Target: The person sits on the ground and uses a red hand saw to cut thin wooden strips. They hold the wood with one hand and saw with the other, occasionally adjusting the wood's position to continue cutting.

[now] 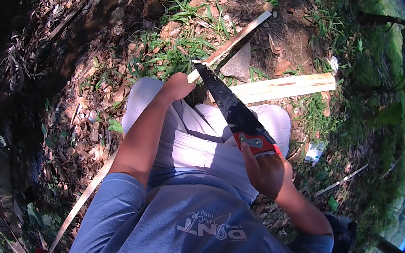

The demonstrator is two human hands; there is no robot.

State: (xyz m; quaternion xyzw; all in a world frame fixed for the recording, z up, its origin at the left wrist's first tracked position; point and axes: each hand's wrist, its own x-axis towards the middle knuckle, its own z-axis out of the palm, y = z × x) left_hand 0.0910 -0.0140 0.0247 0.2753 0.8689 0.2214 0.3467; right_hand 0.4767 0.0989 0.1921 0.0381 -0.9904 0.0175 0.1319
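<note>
My right hand (pixel 269 173) is wrapped round the red handle of a hand saw (pixel 235 108). Its black blade slants up and left, teeth facing the upper right. The blade's tip lies against a narrow wooden strip (pixel 231 43), beside my left hand (pixel 178 87). That hand is closed round the strip's near end, its fingers partly hidden. From there the strip slants away to the upper right. A wider pale board (pixel 289 88) lies beyond my knees to the right, its left end partly hidden behind the saw blade.
A flat grey stone (pixel 238 62) sits between strip and board. Dry leaves and grass tufts (pixel 187 50) cover the ground. A crumpled white-blue wrapper (pixel 314 152) lies right of my knee. Thin wood slivers lie at left (pixel 83 198) and right (pixel 341 180). Green growth borders the right side.
</note>
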